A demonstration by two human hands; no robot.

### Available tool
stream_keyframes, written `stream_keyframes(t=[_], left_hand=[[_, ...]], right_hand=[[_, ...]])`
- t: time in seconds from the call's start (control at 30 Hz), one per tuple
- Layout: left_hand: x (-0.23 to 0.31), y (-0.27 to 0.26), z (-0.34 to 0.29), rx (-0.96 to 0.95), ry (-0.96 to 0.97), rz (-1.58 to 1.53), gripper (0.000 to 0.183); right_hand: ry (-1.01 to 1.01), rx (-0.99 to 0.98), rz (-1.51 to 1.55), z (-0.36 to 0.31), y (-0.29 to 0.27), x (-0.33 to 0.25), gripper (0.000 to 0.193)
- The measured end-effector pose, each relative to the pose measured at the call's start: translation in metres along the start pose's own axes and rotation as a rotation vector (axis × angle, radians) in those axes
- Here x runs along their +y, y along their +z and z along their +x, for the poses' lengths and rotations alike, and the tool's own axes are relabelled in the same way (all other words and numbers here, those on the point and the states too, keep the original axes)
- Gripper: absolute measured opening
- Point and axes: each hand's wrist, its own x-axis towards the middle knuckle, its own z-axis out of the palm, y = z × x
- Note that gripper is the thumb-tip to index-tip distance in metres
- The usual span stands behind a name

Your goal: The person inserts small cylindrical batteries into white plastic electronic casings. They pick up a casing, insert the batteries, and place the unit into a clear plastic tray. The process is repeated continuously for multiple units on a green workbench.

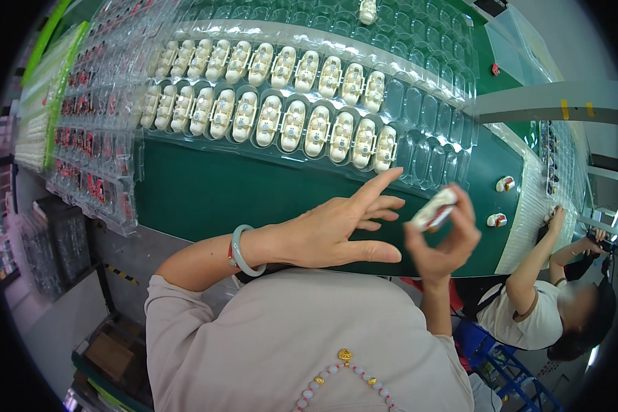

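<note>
Over the green table [254,182], the right hand [450,240] clamps 1 white part [434,209] between thumb and fingers, near the clear tray [427,159]; the left hand [326,232] spreads its fingers! A light, steady pinch should work best.

Right of centre, the right hand [453,244] holds a white-and-red piece [435,208]. Mid-frame, the left hand [326,232] is spread. At upper centre, a clear tray [426,147] carries 2 rows of cream pieces [293,127].

Twelve cream pieces [293,126] lined up near, eleven more behind, one alone far off! Two loose red-and-white pieces [504,183] at right, a third in the right hand [449,250]!
</note>
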Motion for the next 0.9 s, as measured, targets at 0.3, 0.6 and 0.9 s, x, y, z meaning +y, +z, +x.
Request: stream_keyframes(t=[0.3, 0.6, 0.9], left_hand=[[0.017, -0.046, 0.045, 0.426, 0.362, 1.228, 0.013], [0.007, -0.049, 0.077, 0.232, 0.362, 1.431, 0.002], [0.028, -0.053, 0.024, 0.424, 0.440, 0.874, 0.014]], right_hand=[[0.500, -0.070, -0.722, -0.005, -0.084, 0.088, 0.055], [0.410, -0.134, -0.754, 0.009, -0.089, 0.063, 0.058], [-0.056, -0.303, -0.526, 0.113, -0.064, -0.009, 0.038]])
